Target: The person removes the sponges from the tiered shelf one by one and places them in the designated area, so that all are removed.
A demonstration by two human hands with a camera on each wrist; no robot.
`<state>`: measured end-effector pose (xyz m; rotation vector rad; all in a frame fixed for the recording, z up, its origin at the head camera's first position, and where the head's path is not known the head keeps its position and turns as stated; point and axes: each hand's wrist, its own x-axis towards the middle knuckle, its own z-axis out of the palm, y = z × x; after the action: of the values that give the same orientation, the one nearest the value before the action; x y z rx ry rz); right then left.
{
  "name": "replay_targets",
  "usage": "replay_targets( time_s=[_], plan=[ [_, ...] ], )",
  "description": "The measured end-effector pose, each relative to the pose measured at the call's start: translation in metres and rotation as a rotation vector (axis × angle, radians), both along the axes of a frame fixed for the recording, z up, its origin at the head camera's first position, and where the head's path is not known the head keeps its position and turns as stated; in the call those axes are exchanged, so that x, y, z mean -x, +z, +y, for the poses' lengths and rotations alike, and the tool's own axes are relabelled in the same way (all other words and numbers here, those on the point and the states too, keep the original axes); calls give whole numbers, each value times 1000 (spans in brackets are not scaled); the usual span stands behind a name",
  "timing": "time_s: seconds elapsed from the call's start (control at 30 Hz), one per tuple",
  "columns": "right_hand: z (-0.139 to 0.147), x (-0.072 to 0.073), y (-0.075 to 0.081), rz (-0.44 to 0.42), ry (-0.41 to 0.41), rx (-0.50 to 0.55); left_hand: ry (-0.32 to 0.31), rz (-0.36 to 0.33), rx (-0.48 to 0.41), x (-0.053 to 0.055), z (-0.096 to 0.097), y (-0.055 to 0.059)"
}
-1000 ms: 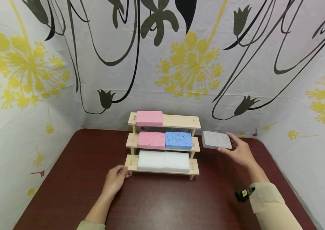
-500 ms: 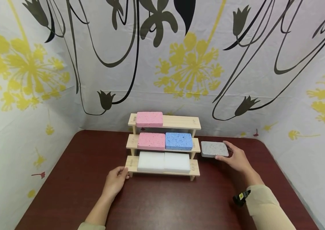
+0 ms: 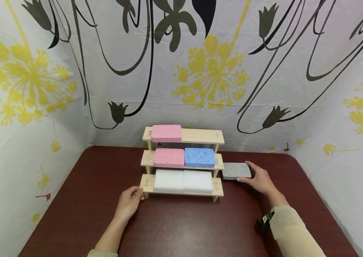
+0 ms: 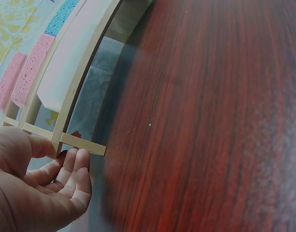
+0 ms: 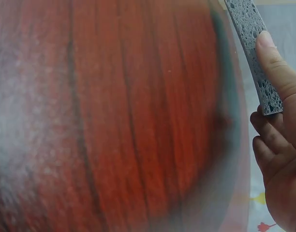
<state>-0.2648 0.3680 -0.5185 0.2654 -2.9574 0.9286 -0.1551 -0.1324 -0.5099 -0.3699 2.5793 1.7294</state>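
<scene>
My right hand [image 3: 260, 181] grips a grey speckled sponge [image 3: 235, 170] by its right end, thumb on the near edge. The sponge lies flat and low, just right of a three-step wooden rack [image 3: 202, 136]. In the right wrist view the thumb presses the sponge's porous side [image 5: 264, 82]. My left hand [image 3: 128, 200] pinches the left end of the rack's lowest shelf [image 4: 66, 118], thumb above and fingers curled below. A pink sponge [image 3: 167, 133] sits on the top step. Another pink sponge [image 3: 169, 157] and a blue sponge [image 3: 199, 157] share the middle step.
Two white sponge blocks [image 3: 168, 180] stand side by side on the bottom step. The rack rests on a dark red wooden table [image 3: 181, 228], with patterned cloth [image 3: 130, 85] hanging behind and at both sides. A black device [image 3: 264, 222] is strapped at the right wrist.
The right hand has brought the grey sponge down and slightly left, from beside the middle step to lower next to the rack. The left hand keeps its hold on the rack.
</scene>
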Motion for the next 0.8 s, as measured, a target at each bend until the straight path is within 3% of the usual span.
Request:
replay_targets(
  time_s=[0.37, 0.8],
  plan=[
    [1, -1, -8, -30, 3, -34, 1, 5, -10, -2, 0, 2],
    [2, -1, -9, -6, 22, -46, 2, -1, -7, 0, 0, 0]
  ],
)
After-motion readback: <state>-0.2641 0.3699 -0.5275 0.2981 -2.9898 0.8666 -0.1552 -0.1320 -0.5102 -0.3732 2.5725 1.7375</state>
